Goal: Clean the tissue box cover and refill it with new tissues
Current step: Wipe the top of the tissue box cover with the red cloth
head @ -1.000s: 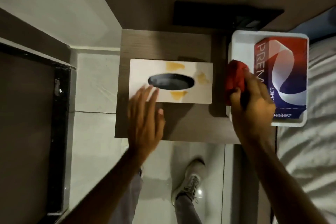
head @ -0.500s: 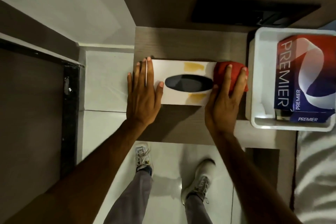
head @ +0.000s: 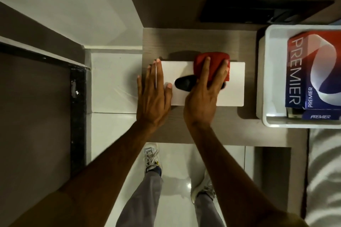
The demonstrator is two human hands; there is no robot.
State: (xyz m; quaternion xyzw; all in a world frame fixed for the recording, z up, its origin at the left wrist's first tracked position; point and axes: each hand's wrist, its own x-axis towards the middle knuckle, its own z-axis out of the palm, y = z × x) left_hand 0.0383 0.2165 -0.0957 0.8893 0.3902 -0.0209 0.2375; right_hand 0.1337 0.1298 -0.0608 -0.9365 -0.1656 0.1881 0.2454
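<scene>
A white tissue box cover (head: pixel 234 84) with a dark oval slot (head: pixel 184 84) lies flat on a small wooden table (head: pixel 184 44). My left hand (head: pixel 154 94) rests flat on the cover's left end, fingers spread. My right hand (head: pixel 204 94) presses a red cloth (head: pixel 212 62) onto the cover's top, over the far edge and the right part of the slot. No yellow stains show on the visible white surface. A red, white and blue "PREMIER" tissue pack (head: pixel 313 72) lies in a white tray (head: pixel 262 79) to the right.
A dark flat object (head: pixel 258 10) lies behind the table by the wall. White bedding (head: pixel 324 171) is at the lower right. Below the table's near edge I see glossy floor tiles (head: pixel 114 83) and the person's shoes (head: pixel 152 156).
My right hand has slid the red cloth from the cover's right end leftward to its middle. The yellow stains seen earlier no longer show. My left hand stays on the left end.
</scene>
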